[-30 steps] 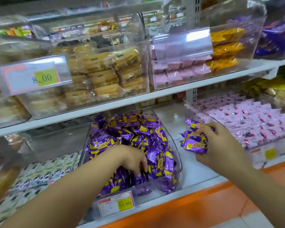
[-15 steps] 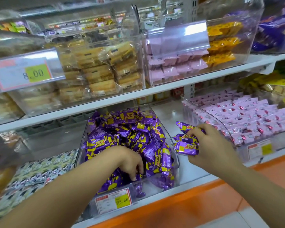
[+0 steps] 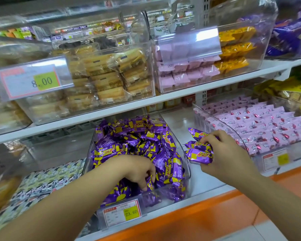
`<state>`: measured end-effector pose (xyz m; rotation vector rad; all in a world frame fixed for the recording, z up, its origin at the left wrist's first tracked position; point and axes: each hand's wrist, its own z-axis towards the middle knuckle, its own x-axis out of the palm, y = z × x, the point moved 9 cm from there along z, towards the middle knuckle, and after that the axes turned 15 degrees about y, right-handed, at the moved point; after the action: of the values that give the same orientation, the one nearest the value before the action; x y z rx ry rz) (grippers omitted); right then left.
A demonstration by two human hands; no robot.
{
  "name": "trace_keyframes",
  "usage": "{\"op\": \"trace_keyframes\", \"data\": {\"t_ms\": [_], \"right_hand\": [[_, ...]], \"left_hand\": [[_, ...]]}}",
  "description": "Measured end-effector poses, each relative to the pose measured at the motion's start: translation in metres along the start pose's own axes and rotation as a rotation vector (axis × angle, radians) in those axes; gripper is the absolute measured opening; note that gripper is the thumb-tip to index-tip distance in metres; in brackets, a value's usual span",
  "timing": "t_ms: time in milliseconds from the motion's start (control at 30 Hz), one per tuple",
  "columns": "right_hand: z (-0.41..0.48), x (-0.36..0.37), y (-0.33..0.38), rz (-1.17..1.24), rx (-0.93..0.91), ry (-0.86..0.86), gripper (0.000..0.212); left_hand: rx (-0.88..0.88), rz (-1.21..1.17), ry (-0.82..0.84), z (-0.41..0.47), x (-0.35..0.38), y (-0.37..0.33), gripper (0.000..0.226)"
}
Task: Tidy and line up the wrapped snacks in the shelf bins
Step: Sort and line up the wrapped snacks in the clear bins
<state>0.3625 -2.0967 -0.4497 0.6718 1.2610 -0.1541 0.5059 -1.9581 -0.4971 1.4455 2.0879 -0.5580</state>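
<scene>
A clear plastic bin point(image 3: 185, 153) on the lower shelf holds a loose heap of purple-and-yellow wrapped snacks point(image 3: 139, 141). My left hand point(image 3: 139, 171) reaches down into the front of that bin, its fingers curled round one purple snack point(image 3: 150, 185). To the right of the bin, above the bare shelf, my right hand point(image 3: 228, 157) grips a small bundle of purple snacks point(image 3: 198, 150). A price tag reading 23.60 point(image 3: 122, 213) hangs on the bin's front.
A bin of pink wrapped snacks point(image 3: 261, 126) in neat rows stands right of my right hand. Black-and-white packets point(image 3: 42, 180) lie to the left. The upper shelf carries bins of wrapped cakes point(image 3: 108, 79), pink packets point(image 3: 186, 70) and yellow packets point(image 3: 235, 49). An orange shelf edge point(image 3: 198, 216) runs below.
My left hand has dug a little deeper toward the bin's front and closed on a purple snack. My right hand keeps its bundle in about the same place beside the bin.
</scene>
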Motion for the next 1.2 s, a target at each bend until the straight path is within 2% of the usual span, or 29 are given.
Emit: {"op": "trace_keyframes", "data": {"t_ms": [300, 467, 600, 833, 900, 1200], "right_hand": [[0.0, -0.002, 0.001, 0.005, 0.01, 0.026, 0.056], [0.0, -0.002, 0.003, 0.006, 0.021, 0.033, 0.056], [0.0, -0.003, 0.004, 0.011, 0.027, 0.035, 0.055], [0.001, -0.003, 0.005, 0.016, 0.024, 0.035, 0.054], [0.001, -0.004, 0.005, 0.014, 0.023, 0.032, 0.054], [0.001, -0.007, 0.005, 0.025, 0.009, 0.012, 0.053]], "left_hand": [[0.056, -0.039, -0.367, -0.045, -0.023, 0.009, 0.027], [0.082, -0.12, -0.4, -0.052, -0.023, 0.018, 0.03], [0.147, -0.209, -0.42, -0.054, -0.021, 0.022, 0.013], [0.12, -0.104, -0.544, -0.051, -0.024, 0.018, 0.004], [0.086, -0.068, -0.56, -0.053, -0.024, 0.015, 0.009], [0.043, -0.087, -0.518, -0.056, -0.02, 0.015, 0.058]]}}
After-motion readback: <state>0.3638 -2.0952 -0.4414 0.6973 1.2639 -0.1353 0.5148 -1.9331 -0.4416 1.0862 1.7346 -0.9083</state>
